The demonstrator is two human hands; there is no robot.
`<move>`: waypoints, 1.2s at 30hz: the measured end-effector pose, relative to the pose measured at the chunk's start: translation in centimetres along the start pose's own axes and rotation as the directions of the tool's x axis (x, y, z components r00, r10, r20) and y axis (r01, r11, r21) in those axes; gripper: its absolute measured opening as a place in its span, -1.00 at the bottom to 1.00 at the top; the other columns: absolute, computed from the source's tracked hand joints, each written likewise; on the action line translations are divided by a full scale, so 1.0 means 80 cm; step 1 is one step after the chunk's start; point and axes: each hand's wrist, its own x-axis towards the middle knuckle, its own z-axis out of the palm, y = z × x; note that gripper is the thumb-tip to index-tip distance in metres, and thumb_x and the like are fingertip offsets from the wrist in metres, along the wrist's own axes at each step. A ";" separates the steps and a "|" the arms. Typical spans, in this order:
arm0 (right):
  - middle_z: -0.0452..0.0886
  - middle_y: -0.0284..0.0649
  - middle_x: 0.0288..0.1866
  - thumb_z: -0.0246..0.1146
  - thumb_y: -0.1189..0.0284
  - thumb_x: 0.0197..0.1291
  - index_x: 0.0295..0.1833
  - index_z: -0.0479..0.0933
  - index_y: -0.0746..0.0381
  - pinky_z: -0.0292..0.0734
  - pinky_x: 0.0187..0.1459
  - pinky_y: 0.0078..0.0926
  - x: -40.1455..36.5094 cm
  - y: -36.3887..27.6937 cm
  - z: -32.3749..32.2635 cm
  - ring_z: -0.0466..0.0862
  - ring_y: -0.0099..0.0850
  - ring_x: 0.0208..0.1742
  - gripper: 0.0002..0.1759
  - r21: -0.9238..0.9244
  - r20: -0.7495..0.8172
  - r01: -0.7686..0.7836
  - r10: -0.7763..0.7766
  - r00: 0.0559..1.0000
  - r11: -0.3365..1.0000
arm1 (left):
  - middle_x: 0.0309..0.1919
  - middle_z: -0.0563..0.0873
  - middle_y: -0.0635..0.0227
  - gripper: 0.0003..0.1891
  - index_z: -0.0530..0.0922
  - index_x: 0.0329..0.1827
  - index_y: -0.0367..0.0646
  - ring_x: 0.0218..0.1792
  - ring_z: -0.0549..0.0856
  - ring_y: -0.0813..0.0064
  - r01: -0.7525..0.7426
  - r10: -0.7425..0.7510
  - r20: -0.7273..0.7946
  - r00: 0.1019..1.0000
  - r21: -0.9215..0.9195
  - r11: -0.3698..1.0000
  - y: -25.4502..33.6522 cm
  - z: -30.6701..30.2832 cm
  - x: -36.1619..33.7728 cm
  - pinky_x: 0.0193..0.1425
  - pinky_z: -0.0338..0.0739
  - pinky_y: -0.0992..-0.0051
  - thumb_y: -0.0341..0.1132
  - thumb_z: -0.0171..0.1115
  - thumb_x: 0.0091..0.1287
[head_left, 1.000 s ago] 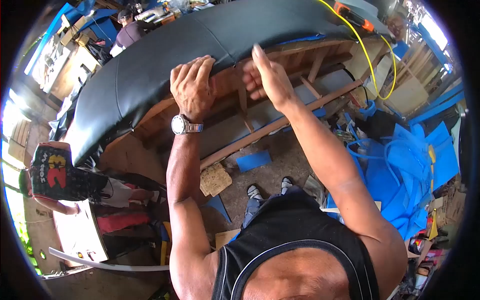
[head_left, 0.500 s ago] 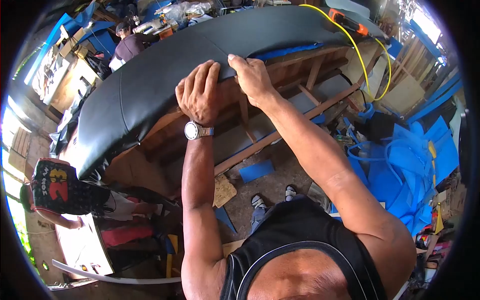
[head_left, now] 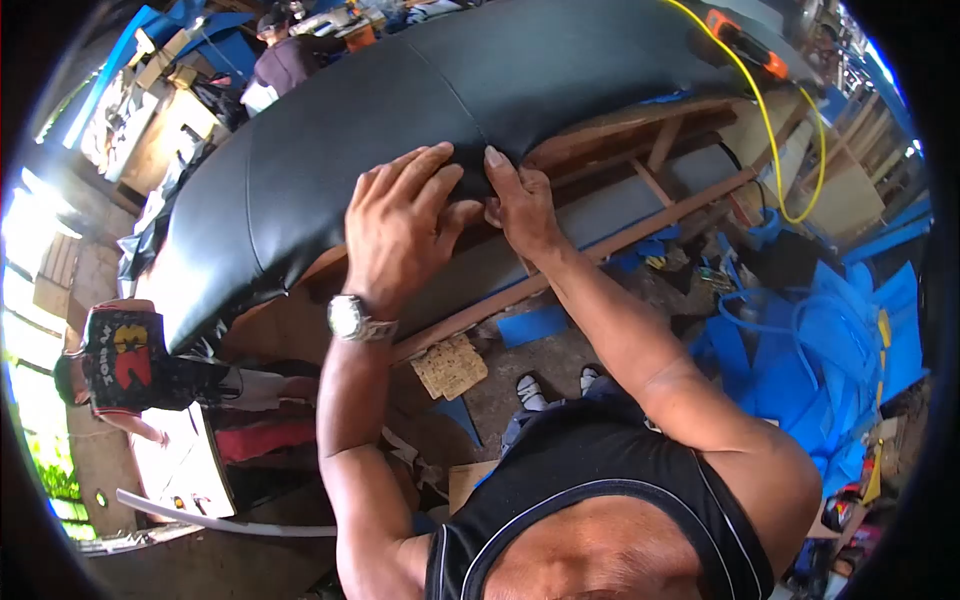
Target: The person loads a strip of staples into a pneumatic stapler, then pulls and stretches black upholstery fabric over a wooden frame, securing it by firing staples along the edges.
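Observation:
A long curved seat frame is covered in shiny black vinyl upholstery [head_left: 330,155], with stitched seams across it. My left hand [head_left: 400,215], with a watch on its wrist, lies on the cover near its lower edge, fingers stretched out and thumb apart. Just to its right, my right hand [head_left: 522,205] pinches the vinyl's edge near a seam, thumb on top and fingers folded under. Below the edge shows the bare wooden frame [head_left: 655,185]. On the cover's far right rests an orange and black tool [head_left: 745,45] with a yellow hose [head_left: 762,120].
A person in a black printed shirt [head_left: 125,355] bends over a pale board [head_left: 185,465] at left. Another person [head_left: 280,65] is at the back. Blue sheet scraps [head_left: 800,350] are heaped at right. A speckled board piece [head_left: 450,367] lies on the floor.
My left hand has loosened from gripping the edge to lying flatter with fingers extended. My right hand has shifted slightly down and right, still pinching the vinyl. The view has shifted.

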 end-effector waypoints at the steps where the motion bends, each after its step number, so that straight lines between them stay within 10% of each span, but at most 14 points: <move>1: 0.37 -0.54 -0.60 0.18 0.10 0.57 -0.55 0.42 0.09 0.27 -0.55 -0.60 0.004 0.007 -0.005 0.37 -0.72 -0.59 -0.45 0.000 0.012 0.022 -0.022 1.000 1.000 | 0.00 0.81 0.34 -0.78 0.72 -0.01 -0.06 0.02 0.78 0.28 0.056 -0.046 0.122 0.991 -0.081 0.995 0.001 -0.021 0.011 0.09 0.61 0.24 -0.21 0.38 0.36; 5: 0.35 -0.55 -0.64 0.20 0.13 0.55 -0.58 0.43 0.06 0.22 -0.59 -0.65 0.011 0.011 -0.006 0.31 -0.72 -0.65 -0.46 0.029 0.046 0.099 -0.100 0.994 0.995 | 0.36 0.63 0.14 -0.58 0.61 0.33 -0.09 0.40 0.58 0.09 0.155 -0.143 0.195 0.970 -0.050 0.987 -0.056 0.001 0.105 0.48 0.43 0.12 -0.06 0.10 0.57; 8: 0.45 -0.51 -0.64 0.22 0.15 0.55 -0.57 0.50 0.15 0.27 -0.59 -0.62 0.009 -0.007 -0.002 0.41 -0.68 -0.64 -0.45 -0.011 0.034 0.104 -0.104 0.994 0.995 | 0.61 0.34 0.24 -0.43 0.39 0.57 0.01 0.62 0.28 0.12 0.042 -0.174 0.536 0.826 0.249 0.967 -0.050 0.069 0.109 0.67 0.13 0.04 0.08 -0.13 0.63; 14: 0.54 -0.42 -0.63 0.38 0.25 0.42 -0.51 0.59 0.23 0.39 -0.58 -0.53 0.013 -0.013 -0.015 0.49 -0.62 -0.61 -0.57 -0.582 -0.026 0.372 -0.474 0.880 0.723 | 0.69 0.18 0.34 -0.39 0.24 0.67 0.10 0.68 0.13 0.11 0.140 -0.227 0.537 0.813 0.199 0.970 -0.044 0.073 0.094 0.72 -0.02 -0.01 0.11 -0.21 0.64; 17: 0.54 -0.41 -0.63 0.44 0.25 0.36 -0.46 0.62 0.25 0.41 -0.57 -0.56 0.008 -0.052 0.018 0.50 -0.63 -0.60 -0.62 0.078 -0.259 0.099 -0.076 0.963 0.992 | 0.69 0.20 0.34 -0.39 0.24 0.67 0.12 0.68 0.14 0.13 0.075 -0.204 0.565 0.799 0.243 0.967 -0.038 0.068 0.095 0.71 0.01 0.00 0.10 -0.20 0.64; 23: 0.51 -0.47 -0.59 0.38 0.17 0.40 -0.44 0.59 0.18 0.36 -0.58 -0.67 0.013 -0.058 -0.012 0.47 -0.69 -0.61 -0.61 -0.051 -0.035 -0.216 0.214 0.976 0.975 | 0.68 0.23 0.33 -0.40 0.27 0.65 0.13 0.67 0.17 0.16 0.112 -0.205 0.498 0.843 0.210 0.971 -0.046 0.077 0.092 0.70 0.04 0.00 0.10 -0.21 0.63; 32: 0.41 -0.43 -0.66 0.22 0.16 0.52 -0.50 0.48 0.15 0.30 -0.61 -0.52 0.003 -0.014 -0.029 0.44 -0.67 -0.61 -0.52 -0.217 0.046 0.091 -0.083 0.995 0.972 | 0.66 0.24 0.21 -0.30 0.27 0.65 0.00 0.67 0.17 0.10 0.072 -0.145 0.468 0.871 0.171 0.983 -0.046 0.074 0.085 0.71 0.02 0.05 0.18 -0.06 0.56; 36: 0.49 -0.01 -0.65 0.26 0.20 0.49 -0.50 0.49 0.29 0.41 -0.52 -0.17 0.003 0.002 -0.032 0.55 -0.15 -0.62 -0.50 -0.558 0.083 0.394 -0.424 0.902 0.730 | 0.62 0.31 0.09 -0.24 0.26 0.64 -0.09 0.64 0.22 0.07 0.065 -0.135 0.469 0.873 0.161 0.985 -0.008 0.044 0.091 0.70 0.06 0.10 0.16 0.09 0.50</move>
